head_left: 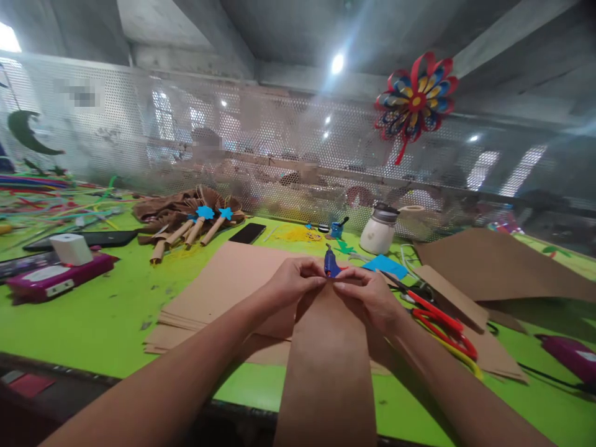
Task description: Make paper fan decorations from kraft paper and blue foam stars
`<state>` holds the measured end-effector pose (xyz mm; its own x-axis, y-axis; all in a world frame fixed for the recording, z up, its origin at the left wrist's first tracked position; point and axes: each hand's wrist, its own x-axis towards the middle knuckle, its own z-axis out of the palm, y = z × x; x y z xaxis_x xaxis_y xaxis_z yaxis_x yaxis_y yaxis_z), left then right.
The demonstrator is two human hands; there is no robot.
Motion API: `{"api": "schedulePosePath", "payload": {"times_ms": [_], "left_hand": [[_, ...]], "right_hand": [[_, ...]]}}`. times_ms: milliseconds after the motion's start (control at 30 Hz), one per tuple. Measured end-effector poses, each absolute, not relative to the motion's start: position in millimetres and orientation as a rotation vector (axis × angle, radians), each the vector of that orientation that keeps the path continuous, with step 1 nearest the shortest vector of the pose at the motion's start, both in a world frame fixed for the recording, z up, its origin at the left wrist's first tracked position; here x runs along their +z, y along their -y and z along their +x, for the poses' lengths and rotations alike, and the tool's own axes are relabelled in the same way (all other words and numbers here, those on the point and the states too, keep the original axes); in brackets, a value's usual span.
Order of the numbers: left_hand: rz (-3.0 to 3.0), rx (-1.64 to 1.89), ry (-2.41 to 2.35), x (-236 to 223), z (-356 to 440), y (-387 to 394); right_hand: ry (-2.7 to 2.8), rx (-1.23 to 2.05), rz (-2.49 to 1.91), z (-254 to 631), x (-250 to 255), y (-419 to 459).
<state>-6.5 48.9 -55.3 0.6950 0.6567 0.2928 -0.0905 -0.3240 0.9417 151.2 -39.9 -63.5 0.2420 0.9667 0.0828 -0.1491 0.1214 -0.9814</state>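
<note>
A long brown kraft paper strip (331,366) stretches from near my body to the middle of the table. My left hand (293,282) pinches the left corner of its far end between thumb and fingers. At the right corner, my right hand (375,295) grips the same end, fingertips close to those of the left. Just beyond the fingertips is a small blue tool (331,261) that looks like a glue gun, partly hidden by the paper and hands. Beneath and left of the strip lies a stack of brown paper sheets (209,298).
Right of my hands lie red-handled scissors (444,329), blue paper (387,267) and large brown sheets (503,264). A white jar (378,231) stands behind. Leftward are a phone (248,233), rolled-paper bundles (189,230) and a purple power strip (60,278). A perforated screen (270,155) borders the back.
</note>
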Motion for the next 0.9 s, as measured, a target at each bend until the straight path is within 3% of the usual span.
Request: {"api": "schedulePosePath", "payload": {"times_ms": [333,900], "left_hand": [[1.464,0.691,-0.462,-60,-13,-45],[1.557,0.882,-0.386,-45,-13,-33]], "right_hand": [[0.901,1.049,-1.084,151,-64,42],[0.904,1.056,-0.988,155,-50,51]]}}
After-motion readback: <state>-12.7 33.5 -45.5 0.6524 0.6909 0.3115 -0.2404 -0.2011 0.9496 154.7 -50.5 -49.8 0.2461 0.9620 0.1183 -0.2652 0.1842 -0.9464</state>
